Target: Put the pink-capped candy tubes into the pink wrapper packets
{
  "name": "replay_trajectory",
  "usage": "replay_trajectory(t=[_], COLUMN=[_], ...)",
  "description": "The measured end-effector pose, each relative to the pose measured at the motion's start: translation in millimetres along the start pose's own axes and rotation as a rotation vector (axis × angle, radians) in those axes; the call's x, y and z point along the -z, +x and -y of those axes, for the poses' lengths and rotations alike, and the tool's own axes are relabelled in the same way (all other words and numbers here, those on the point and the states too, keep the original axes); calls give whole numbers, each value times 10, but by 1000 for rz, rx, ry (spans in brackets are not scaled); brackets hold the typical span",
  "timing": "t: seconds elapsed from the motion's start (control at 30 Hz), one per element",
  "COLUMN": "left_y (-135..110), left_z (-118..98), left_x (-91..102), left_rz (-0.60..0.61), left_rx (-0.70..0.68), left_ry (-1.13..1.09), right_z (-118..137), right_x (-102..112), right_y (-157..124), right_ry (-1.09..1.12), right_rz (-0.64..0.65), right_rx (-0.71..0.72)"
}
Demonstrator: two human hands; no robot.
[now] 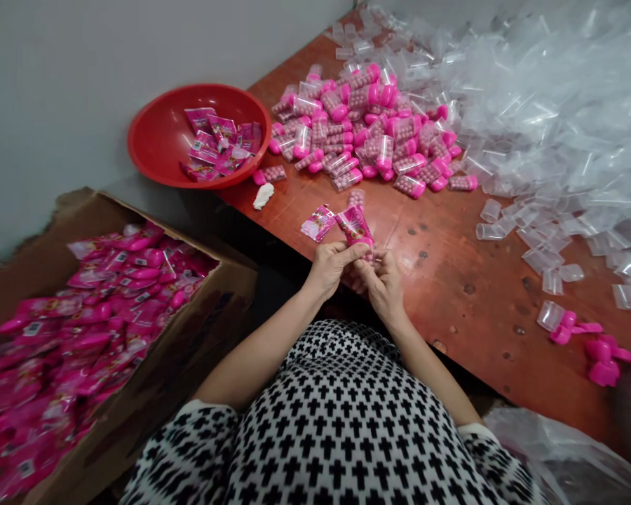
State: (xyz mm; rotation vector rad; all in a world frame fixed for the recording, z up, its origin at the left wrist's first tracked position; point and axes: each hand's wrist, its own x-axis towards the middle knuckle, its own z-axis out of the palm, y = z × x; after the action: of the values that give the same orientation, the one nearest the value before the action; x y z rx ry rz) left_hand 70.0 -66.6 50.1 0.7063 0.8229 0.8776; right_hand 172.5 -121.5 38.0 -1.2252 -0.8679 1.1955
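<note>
My left hand [330, 265] and my right hand [381, 280] meet at the table's near edge, fingers pinched round a pink printed wrapper [354, 226] that stands up between them. A tube of pink balls [356, 198] shows just behind the wrapper's top. Whether the tube is inside the wrapper I cannot tell. A second pink wrapper [318, 223] lies flat on the reddish table [452, 280] just left of my hands.
A heap of filled pink-capped tubes [368, 130] lies at the back. Empty clear tubes [547, 126] pile up on the right. A red bowl [158, 137] holds wrappers. A cardboard box [226, 287] of wrapped packs stands at left. Loose pink caps [599, 347] lie at right.
</note>
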Motion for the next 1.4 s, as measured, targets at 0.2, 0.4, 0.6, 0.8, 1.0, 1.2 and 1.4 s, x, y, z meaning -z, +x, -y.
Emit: replay_trajectory(t=[0.2, 0.4, 0.6, 0.8, 1.0, 1.2, 1.4], left_y=[-13, 24, -48, -135, -182, -251, -491], left_z=[-27, -71, -65, -168, -91, -53, -507], left_x=[-9, 24, 56, 58, 49, 108, 670], left_rz=[41, -71, -89, -108, -63, 3, -392], left_rx=[16, -12, 3, -45, -16, -9, -480], left_ry=[-54, -146, -168, -295, -207, -225, -373], right_z=[1, -2, 17, 61, 76, 54, 97], right_x=[27, 72, 5, -130, -207, -236, -236], right_y=[40, -13, 11, -58, -45, 122, 183], right_ry=[228, 258, 261, 106, 233, 217, 152], right_rz=[125, 109, 70, -39, -50, 33, 138], right_rx=[-134, -109, -121, -28, -94, -135, -99])
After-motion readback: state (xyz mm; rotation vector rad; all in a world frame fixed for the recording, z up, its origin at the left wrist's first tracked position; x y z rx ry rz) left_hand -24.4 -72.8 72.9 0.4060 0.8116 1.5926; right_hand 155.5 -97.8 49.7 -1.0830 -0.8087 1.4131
